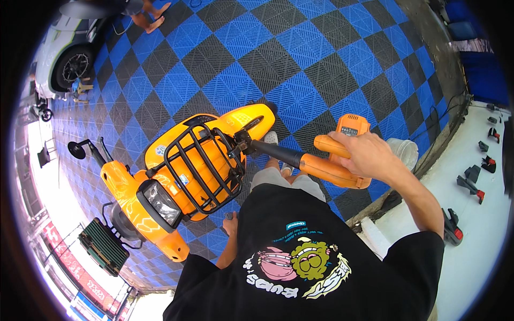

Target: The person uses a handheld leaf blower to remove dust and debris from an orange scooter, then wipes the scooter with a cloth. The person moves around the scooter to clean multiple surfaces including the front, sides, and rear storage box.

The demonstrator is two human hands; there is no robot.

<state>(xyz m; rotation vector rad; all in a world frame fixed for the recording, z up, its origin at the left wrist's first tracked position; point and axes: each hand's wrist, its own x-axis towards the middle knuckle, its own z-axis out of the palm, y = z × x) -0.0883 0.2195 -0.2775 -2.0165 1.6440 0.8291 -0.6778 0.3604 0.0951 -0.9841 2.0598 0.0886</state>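
one orange scooter (182,176) stands on a floor of blue and black checkered tiles (278,59), seen from above by a person in a black printed t-shirt (300,257) and grey shorts. the person's right hand (364,155) is closed around the top handle of an orange cordless blower (326,160), its fingers wrapped over the grip. the blower's black nozzle (276,151) points left toward the scooter and ends just beside the black tubular rack (201,168) mounted on the scooter's front. whether the nozzle tip touches the rack cannot be told. the left hand (231,223) hangs low beside the person's body, near the scooter's lower panel, partly hidden by the shirt; whether it is spread or curled cannot be told, and nothing can be seen in it. the scooter's headlight (159,202) faces the lower left, and a round black mirror (77,150) sticks out on a stalk at its left. a green crate-like object (104,246) sits on the floor near the scooter's front wheel. a white car (67,51) is parked at the upper left, with another person's bare feet (152,18) nearby on the tiles. at the right, small black and red tools (471,184) lie on a white raised surface (482,235) beside the tiled floor.
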